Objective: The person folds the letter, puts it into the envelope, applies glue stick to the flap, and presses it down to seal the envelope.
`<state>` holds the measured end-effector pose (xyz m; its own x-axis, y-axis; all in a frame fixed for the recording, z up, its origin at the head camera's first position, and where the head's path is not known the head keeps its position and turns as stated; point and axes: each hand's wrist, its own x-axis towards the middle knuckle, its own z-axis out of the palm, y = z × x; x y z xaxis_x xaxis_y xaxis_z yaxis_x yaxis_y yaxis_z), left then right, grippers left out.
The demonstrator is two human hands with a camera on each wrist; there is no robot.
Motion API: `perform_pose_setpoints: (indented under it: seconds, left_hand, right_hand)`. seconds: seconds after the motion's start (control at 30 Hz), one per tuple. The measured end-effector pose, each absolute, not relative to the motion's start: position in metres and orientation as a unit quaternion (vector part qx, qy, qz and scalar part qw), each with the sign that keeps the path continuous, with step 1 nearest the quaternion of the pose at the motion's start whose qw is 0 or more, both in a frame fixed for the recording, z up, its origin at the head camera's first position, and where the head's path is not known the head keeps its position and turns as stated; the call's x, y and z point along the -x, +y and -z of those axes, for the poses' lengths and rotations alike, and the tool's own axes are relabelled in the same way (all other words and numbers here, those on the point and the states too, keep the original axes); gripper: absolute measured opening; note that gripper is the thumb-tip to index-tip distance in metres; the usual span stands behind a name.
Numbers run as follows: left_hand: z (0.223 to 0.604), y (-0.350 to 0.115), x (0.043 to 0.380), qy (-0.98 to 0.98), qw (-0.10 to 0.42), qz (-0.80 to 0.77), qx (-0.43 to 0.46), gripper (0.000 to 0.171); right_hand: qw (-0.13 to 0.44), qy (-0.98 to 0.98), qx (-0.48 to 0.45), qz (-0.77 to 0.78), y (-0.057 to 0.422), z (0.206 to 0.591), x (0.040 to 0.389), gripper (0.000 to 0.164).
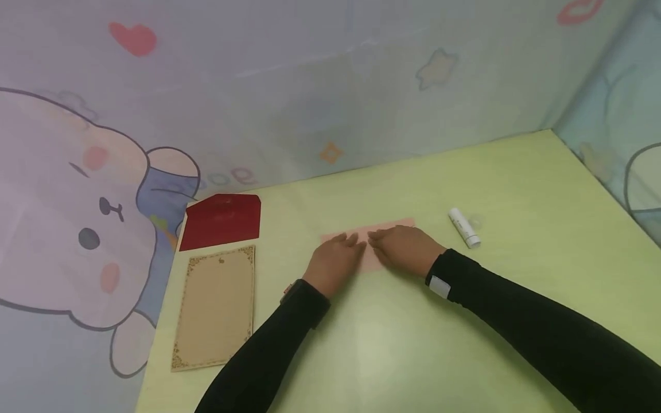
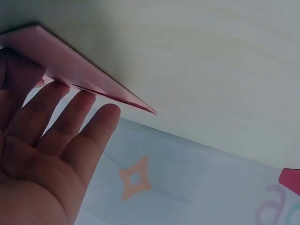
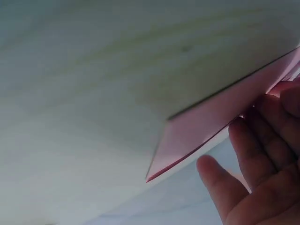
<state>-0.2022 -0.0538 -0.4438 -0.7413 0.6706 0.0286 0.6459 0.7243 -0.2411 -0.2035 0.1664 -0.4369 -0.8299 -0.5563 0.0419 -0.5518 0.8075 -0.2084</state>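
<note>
A pink sheet of paper point(image 1: 373, 263), apparently folded, lies on the table under both hands. My left hand point(image 1: 333, 265) rests on its left part, and my right hand point(image 1: 407, 249) rests on its right part; the fingertips of the two come close together near the middle. The left wrist view shows the left fingers point(image 2: 77, 105) extended along one long edge of the pink paper point(image 2: 70, 61). In the right wrist view, slightly bent right fingers point(image 3: 253, 145) touch that paper's edge point(image 3: 206, 124). Part of the paper is hidden beneath the hands.
Right of the hands, a white glue stick point(image 1: 464, 228) lies on the pale yellow-green table point(image 1: 392, 350). At the left are a red envelope point(image 1: 222, 223) with its flap spread and a beige sheet with an ornate border point(image 1: 217, 310). A printed curtain point(image 1: 289, 103) hangs behind the table.
</note>
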Motion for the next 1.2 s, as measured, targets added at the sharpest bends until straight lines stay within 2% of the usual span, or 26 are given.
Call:
perform_pose_setpoints:
  seconds: [0.17, 0.33, 0.47, 0.53, 0.7, 0.77, 0.87, 1.07, 1.2]
  left_hand:
    - [0.447, -0.064, 0.205, -0.946, -0.007, -0.045, 0.32, 0.045]
    - [0.447, -0.074, 0.209, -0.946, -0.025, 0.0, 0.323, 0.047]
    - [0.448, -0.072, 0.211, -0.941, -0.012, 0.009, 0.339, 0.041]
    - [0.466, -0.068, 0.217, -0.934, 0.031, -0.029, 0.354, 0.038]
    - [0.459, -0.043, 0.209, -0.919, 0.097, -0.127, 0.362, 0.027]
    - [0.44, -0.034, 0.199, -0.926, 0.077, -0.125, 0.349, 0.023]
    - [0.443, -0.03, 0.198, -0.933, 0.07, -0.11, 0.334, 0.022]
    - [0.499, -0.034, 0.221, -0.942, 0.092, -0.04, 0.321, 0.026]
    - [0.465, -0.031, 0.21, -0.945, 0.065, -0.037, 0.319, 0.03]
  right_hand:
    - [0.033, 0.955, 0.277, 0.104, 0.184, 0.43, 0.202, 0.04]
    - [0.035, 0.958, 0.268, 0.101, 0.199, 0.428, 0.201, 0.041]
    - [0.017, 0.953, 0.285, 0.106, 0.193, 0.429, 0.205, 0.033]
    - [-0.011, 0.945, 0.31, 0.101, 0.186, 0.432, 0.206, 0.028]
    - [-0.093, 0.926, 0.364, 0.033, 0.175, 0.438, 0.202, 0.026]
    - [-0.111, 0.922, 0.37, 0.0, 0.171, 0.437, 0.201, 0.026]
    - [-0.119, 0.921, 0.369, -0.044, 0.163, 0.433, 0.198, 0.022]
    - [-0.109, 0.925, 0.346, -0.109, 0.146, 0.431, 0.191, 0.005]
    - [-0.099, 0.941, 0.314, -0.084, 0.144, 0.435, 0.191, 0.012]
